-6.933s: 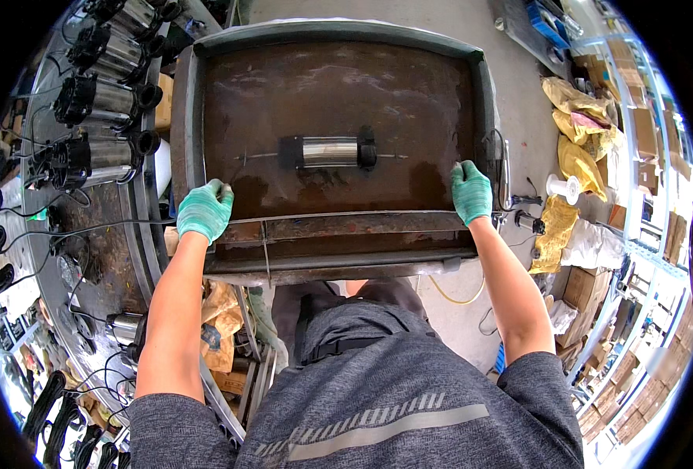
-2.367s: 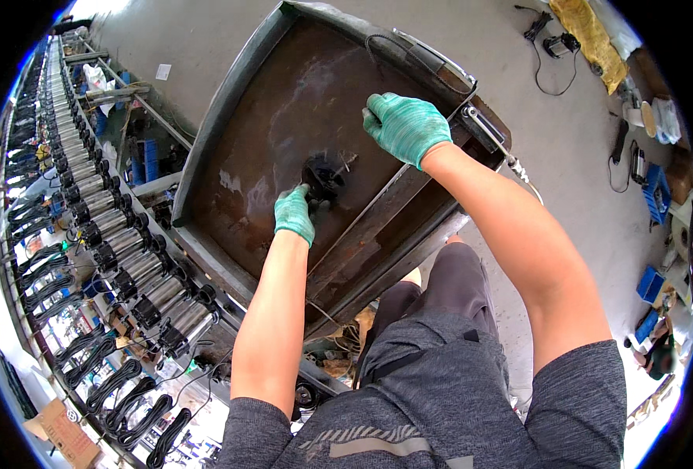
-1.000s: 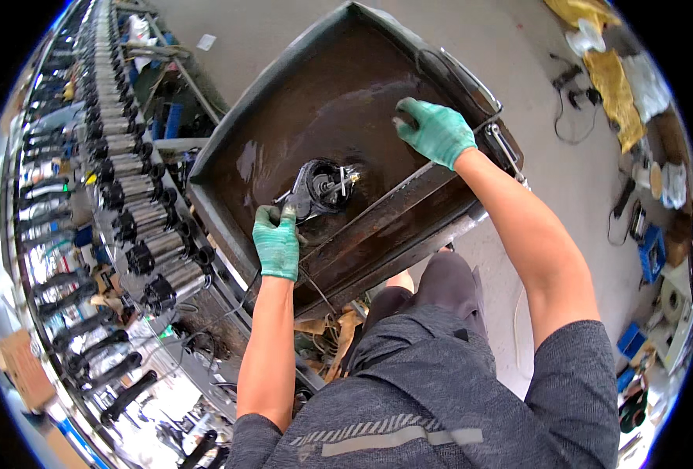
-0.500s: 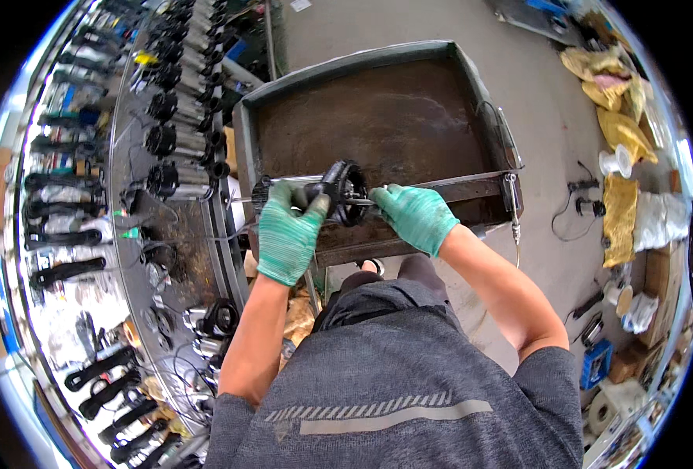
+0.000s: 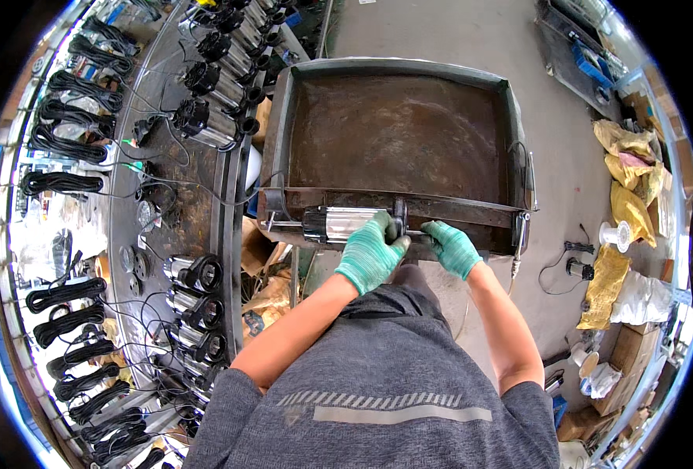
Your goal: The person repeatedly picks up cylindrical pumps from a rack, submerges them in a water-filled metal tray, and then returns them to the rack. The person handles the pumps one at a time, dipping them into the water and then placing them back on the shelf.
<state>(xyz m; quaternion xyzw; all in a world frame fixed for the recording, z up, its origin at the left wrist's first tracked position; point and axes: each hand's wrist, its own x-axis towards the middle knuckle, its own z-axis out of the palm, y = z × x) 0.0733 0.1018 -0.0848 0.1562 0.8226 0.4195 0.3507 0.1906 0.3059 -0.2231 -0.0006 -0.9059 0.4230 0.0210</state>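
A pump (image 5: 348, 223) with a silver cylindrical body and black ends lies crosswise over the near side of a metal tub (image 5: 397, 64). My left hand (image 5: 372, 254), in a green glove, is closed around its black right end. At that same end my right hand (image 5: 453, 250), gloved alike, pinches a thin metal rod or fitting (image 5: 417, 232). Its fingers partly cover the piece, so I cannot tell its exact kind. The black left end (image 5: 313, 224) of the pump lies near the tub's left corner. Brown liquid or residue covers the tub's bottom.
A metal bar (image 5: 432, 201) spans the tub just beyond the pump. On the left bench (image 5: 182, 172) stand several similar pumps (image 5: 205, 125) with cables, and coiled black cables (image 5: 65, 182) lie farther left. Yellow sacks (image 5: 606, 289) and a white spool (image 5: 614, 234) lie at right.
The pump's right end has swung from facing me to edge-on, and its silver body now shows lengthwise. Both hands sit lower and to the right in view; the whole scene has shifted too.
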